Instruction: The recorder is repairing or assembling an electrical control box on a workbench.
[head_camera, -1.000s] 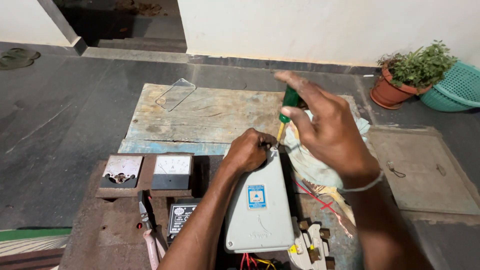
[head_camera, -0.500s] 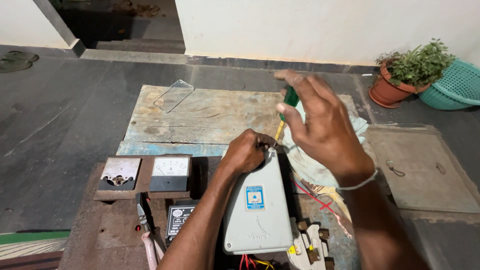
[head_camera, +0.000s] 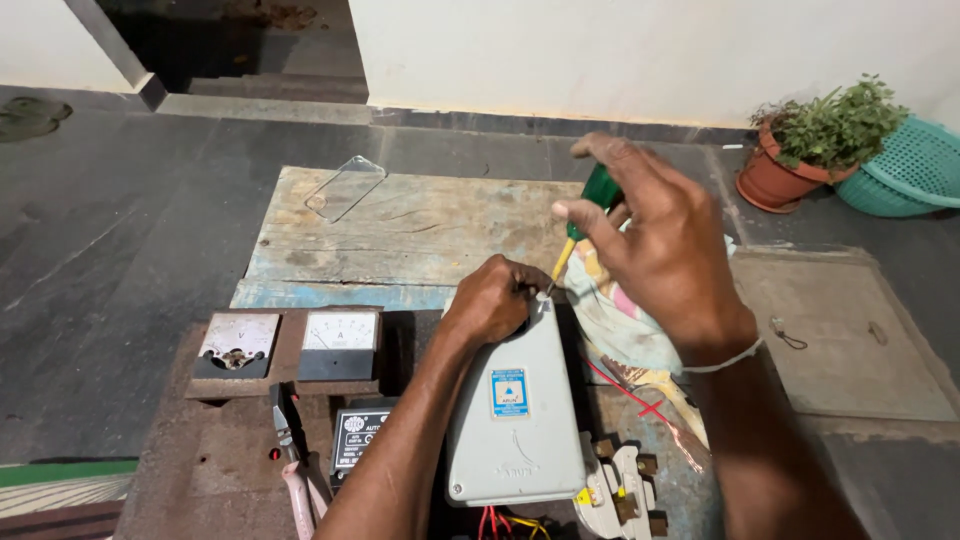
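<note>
My right hand (head_camera: 665, 245) grips a screwdriver with a green handle (head_camera: 598, 190) and a yellow shaft, its tip set at the top edge of a grey metal box cover (head_camera: 515, 410). Holding that top edge is my left hand (head_camera: 490, 300), fingers curled beside the screwdriver tip. The cover lies tilted on a brown panel (head_camera: 230, 455) and bears a small blue label. Red wires (head_camera: 625, 392) run out from under my right wrist.
Two square meters (head_camera: 290, 345) sit on the panel's left, with pliers (head_camera: 295, 470) and a small black device below them. A weathered wooden board (head_camera: 400, 225) with a clear plastic piece lies beyond. White fuse holders (head_camera: 625, 490), a potted plant (head_camera: 815, 150) and a teal basket stand to the right.
My right hand has tilted a little and turned around the screwdriver handle. My left hand stays on the cover's top edge.
</note>
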